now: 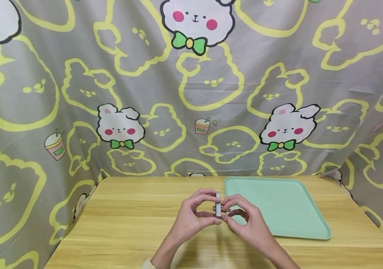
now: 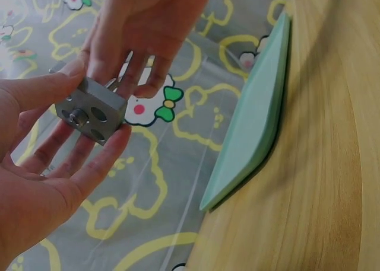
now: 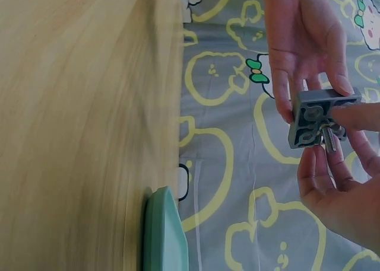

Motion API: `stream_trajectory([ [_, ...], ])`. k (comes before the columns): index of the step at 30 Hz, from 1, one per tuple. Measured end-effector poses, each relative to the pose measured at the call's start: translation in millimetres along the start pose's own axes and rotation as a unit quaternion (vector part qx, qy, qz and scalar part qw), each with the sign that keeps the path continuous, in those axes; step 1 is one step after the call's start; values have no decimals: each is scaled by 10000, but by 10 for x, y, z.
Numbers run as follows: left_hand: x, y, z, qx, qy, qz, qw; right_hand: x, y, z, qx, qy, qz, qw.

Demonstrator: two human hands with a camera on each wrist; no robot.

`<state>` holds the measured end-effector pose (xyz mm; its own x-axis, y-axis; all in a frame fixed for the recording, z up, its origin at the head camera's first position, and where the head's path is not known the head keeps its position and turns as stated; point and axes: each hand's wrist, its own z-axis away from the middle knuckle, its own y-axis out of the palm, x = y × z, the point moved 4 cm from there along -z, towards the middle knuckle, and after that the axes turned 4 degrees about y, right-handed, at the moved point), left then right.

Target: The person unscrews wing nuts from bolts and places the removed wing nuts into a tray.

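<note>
A small grey block (image 1: 218, 205) with round holes is held upright above the table, between both hands. My left hand (image 1: 195, 213) grips its edges, thumb below and fingers above. A bolt head (image 2: 78, 117) stands out from one face. From the hollow opposite face sticks a threaded bolt shank (image 3: 329, 139). My right hand (image 1: 247, 216) has its fingers curled about that side, with fingertips at the block and around the shank. One fingertip covers part of the hollow face in the right wrist view, hiding the exact contact.
A pale green tray (image 1: 279, 205) lies on the wooden table (image 1: 127, 209), just beyond and right of my hands. A grey curtain (image 1: 164, 86) with yellow outlines and white cartoon animals hangs behind the table and along both sides.
</note>
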<state>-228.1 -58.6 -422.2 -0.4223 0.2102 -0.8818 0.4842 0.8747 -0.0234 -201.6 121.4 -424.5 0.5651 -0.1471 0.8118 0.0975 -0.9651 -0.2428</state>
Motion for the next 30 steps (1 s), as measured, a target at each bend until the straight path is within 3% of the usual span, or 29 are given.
stream_trajectory([
  [4,-3,-6,-8,-63,-56,-34,10000,-33,-34,-13,-74,838,-458,9954],
  [9,-9,0,-9,-98,-85,-110,9999,-127,-51,-20,-413,1973,-706,9769],
  [13,-12,7,-4,-91,-48,-232,9997,-180,-27,-10,-394,2466,-810,9649],
  [20,-22,14,13,-85,-33,-338,9994,-209,17,-3,7,2594,-914,9614],
  [30,-4,36,10,-105,-59,-361,9993,-206,17,16,110,2516,-851,9640],
])
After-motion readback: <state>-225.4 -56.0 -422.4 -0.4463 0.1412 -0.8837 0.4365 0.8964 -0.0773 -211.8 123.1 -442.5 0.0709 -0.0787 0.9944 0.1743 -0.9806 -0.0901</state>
